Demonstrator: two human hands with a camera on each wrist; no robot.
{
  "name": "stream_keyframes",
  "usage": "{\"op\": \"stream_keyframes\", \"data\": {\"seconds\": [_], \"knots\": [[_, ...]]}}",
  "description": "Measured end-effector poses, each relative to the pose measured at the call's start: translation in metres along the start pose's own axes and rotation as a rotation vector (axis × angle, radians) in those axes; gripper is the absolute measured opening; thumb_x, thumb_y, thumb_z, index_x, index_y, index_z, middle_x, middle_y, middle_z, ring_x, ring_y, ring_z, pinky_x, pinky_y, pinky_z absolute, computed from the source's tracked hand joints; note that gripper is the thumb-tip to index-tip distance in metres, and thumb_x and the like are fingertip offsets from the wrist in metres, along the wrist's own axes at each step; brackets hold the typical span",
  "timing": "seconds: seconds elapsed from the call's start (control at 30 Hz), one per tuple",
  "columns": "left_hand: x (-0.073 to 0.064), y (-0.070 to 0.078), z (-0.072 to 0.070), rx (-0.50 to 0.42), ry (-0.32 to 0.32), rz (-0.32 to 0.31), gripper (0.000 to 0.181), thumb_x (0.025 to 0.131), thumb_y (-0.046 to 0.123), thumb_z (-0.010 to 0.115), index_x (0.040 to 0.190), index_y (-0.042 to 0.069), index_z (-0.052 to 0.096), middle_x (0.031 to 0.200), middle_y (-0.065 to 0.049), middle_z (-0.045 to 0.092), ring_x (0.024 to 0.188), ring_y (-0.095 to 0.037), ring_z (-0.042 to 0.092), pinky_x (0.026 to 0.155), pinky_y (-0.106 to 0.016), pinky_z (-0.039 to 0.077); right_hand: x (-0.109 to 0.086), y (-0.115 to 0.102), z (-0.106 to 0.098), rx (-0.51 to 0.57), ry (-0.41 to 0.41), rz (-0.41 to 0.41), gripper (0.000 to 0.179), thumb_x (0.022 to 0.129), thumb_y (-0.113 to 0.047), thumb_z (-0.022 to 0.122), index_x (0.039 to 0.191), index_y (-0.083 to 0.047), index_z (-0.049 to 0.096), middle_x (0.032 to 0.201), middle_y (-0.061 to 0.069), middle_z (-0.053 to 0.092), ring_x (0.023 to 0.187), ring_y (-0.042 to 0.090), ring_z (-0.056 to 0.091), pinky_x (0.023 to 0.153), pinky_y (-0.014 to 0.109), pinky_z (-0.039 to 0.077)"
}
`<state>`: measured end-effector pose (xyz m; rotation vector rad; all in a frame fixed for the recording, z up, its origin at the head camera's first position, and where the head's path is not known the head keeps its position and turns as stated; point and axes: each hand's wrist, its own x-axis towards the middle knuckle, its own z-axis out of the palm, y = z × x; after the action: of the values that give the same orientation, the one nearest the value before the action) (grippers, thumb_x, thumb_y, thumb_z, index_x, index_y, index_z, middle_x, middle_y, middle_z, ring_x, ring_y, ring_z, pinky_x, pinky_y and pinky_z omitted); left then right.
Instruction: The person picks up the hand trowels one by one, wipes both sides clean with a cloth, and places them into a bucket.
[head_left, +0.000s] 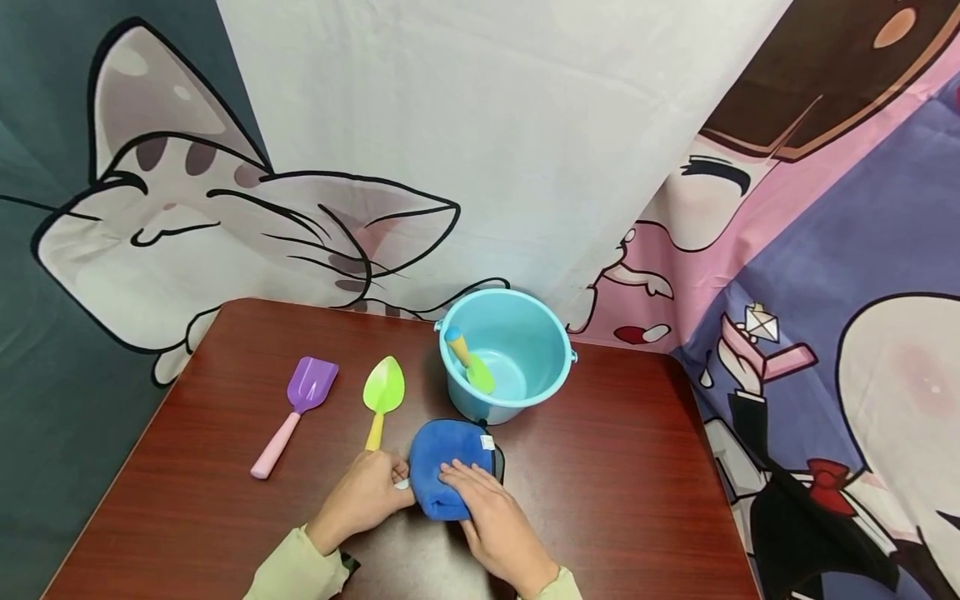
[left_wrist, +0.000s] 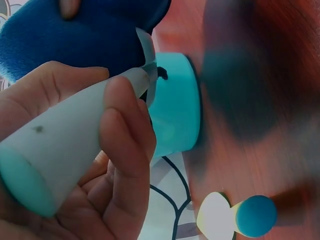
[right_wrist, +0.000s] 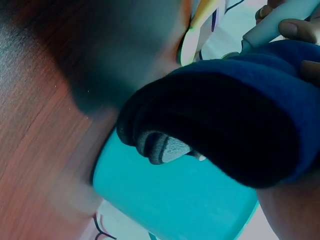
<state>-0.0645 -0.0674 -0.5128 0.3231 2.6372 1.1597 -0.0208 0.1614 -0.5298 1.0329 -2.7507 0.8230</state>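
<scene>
My left hand (head_left: 366, 493) grips the white, teal-ended handle of a toy shovel (left_wrist: 70, 130); most of its blade is hidden by a blue towel (head_left: 438, 458). In the left wrist view a pale part of the shovel shows at the towel's edge. My right hand (head_left: 501, 527) holds the towel, fingers laid across its top and thumb at its near side. The towel is folded over on itself, with a dark, grey-edged opening in the right wrist view. Both hands are close together just in front of the light-blue bucket (head_left: 525, 408).
Inside the bucket leans a small green trowel (head_left: 480, 375) with a yellow, blue-tipped handle. A green trowel (head_left: 384, 387) and a purple shovel (head_left: 311, 383) with a pink handle lie left on the brown table (head_left: 637, 483). Printed cloth (head_left: 525, 125) hangs behind.
</scene>
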Motion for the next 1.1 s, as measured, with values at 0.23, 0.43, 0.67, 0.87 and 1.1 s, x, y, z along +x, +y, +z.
{"op": "stream_keyframes", "data": {"seconds": [0.23,0.43,0.67,0.87,1.1], "knots": [[-0.002,-0.002,-0.003,0.003,-0.005,0.025,0.014,0.075,0.015,0.077,0.067,0.016,0.066,0.058,0.012,0.049,0.052,-0.004,0.045,0.051,-0.023,0.038,0.002,-0.001,0.002,-0.029,0.023,0.054,0.056,0.081,0.006,0.068,0.134,-0.009,0.059,0.141,0.003,0.059,0.135,0.02,0.05,0.11,0.043,0.039],[-0.004,0.0,-0.004,0.007,-0.018,0.033,0.009,0.073,0.012,0.076,0.07,0.014,0.068,0.062,0.012,0.055,0.054,-0.004,0.049,0.052,-0.024,0.042,0.0,0.001,0.003,-0.085,0.04,0.109,0.057,0.078,0.007,0.072,0.132,-0.01,0.061,0.139,0.003,0.06,0.134,0.02,0.052,0.11,0.043,0.04],[-0.006,0.002,-0.007,0.016,-0.02,0.042,0.009,0.072,0.014,0.078,0.073,0.014,0.069,0.063,0.014,0.056,0.055,-0.003,0.049,0.051,-0.024,0.042,-0.004,0.009,0.001,-0.1,0.135,0.145,0.069,0.064,0.02,0.072,0.127,-0.006,0.064,0.136,0.008,0.063,0.13,0.026,0.055,0.106,0.047,0.043],[-0.008,0.0,-0.009,0.019,-0.001,0.056,0.009,0.071,0.014,0.077,0.071,0.016,0.068,0.061,0.016,0.054,0.054,-0.001,0.047,0.051,-0.023,0.041,-0.007,0.016,-0.001,-0.065,0.199,0.135,0.068,0.063,0.025,0.07,0.126,-0.001,0.063,0.135,0.012,0.063,0.129,0.03,0.056,0.104,0.047,0.045],[-0.012,-0.001,-0.011,-0.019,-0.021,0.05,0.008,0.071,0.012,0.075,0.071,0.016,0.068,0.06,0.015,0.055,0.053,-0.001,0.047,0.05,-0.023,0.041,-0.012,0.022,-0.002,-0.042,0.328,0.138,0.06,0.069,0.025,0.069,0.125,0.003,0.062,0.131,0.015,0.064,0.123,0.032,0.06,0.101,0.044,0.046]]}}
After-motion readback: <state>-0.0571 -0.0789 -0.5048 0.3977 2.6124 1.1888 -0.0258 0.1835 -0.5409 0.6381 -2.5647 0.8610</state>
